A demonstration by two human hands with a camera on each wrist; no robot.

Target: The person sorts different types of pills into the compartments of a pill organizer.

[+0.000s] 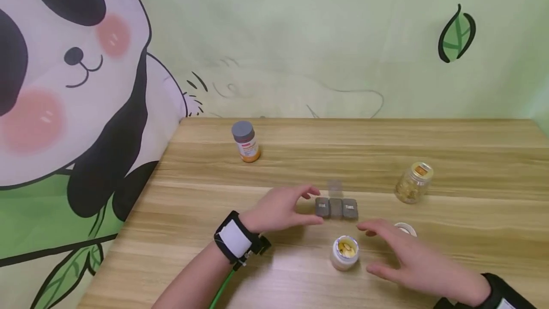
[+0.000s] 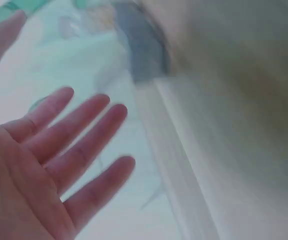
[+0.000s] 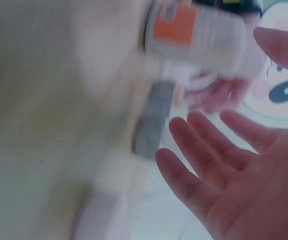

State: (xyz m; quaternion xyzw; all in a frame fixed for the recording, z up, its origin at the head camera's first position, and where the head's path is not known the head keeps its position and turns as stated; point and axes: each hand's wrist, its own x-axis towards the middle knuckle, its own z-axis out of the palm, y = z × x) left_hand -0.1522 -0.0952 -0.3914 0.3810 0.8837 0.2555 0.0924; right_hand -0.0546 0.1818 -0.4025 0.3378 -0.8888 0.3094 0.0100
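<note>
A small grey pill organizer lies on the table; its middle lid stands open toward the back, and the lids on either side are down. My left hand is at its left end, with thumb and fingers spread and nothing held; whether the fingertips touch it I cannot tell. In front of the organizer stands an uncapped white bottle with yellowish capsules inside. My right hand hovers to the right of that bottle, fingers apart and holding nothing. A white cap is partly hidden behind the right hand.
A bottle with a grey lid stands at the back left of the wooden table. At the right is a clear jar with a gold lid. A panda-print cloth hangs behind. Both wrist views are blurred.
</note>
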